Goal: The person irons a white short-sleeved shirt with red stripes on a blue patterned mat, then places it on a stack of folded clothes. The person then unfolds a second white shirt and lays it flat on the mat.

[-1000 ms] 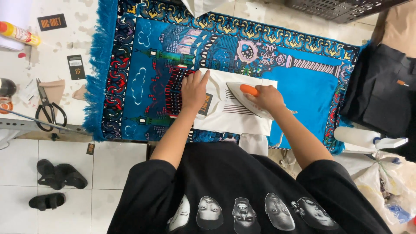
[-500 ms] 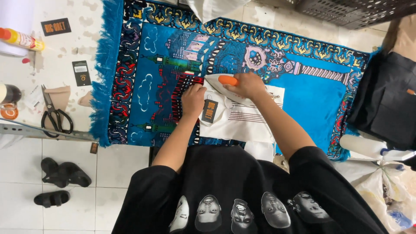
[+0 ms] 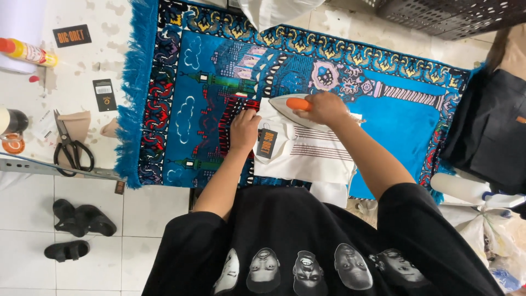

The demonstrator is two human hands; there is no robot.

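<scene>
The blue patterned rug [image 3: 181, 109] covers most of the table, its fringed left edge ending beside a bare strip of white tabletop [image 3: 71, 71] where scissors [image 3: 70, 147], a yellow bottle [image 3: 28, 52] and small dark tags lie. Open rug stretches far and to the right of the work. A white shirt with thin stripes [image 3: 312, 153] lies at the near edge of the rug, partly hanging over it. The left hand [image 3: 244, 130] rests flat with fingers spread on the shirt's left edge, just beside a dark hang tag [image 3: 267, 143]. The right hand [image 3: 324, 108] is closed around the orange handle of an iron [image 3: 290, 104], which sits on the shirt's far edge, its long axis running left to right and its tip pointing left. A dark bag [image 3: 487, 131] sits at the right edge.
</scene>
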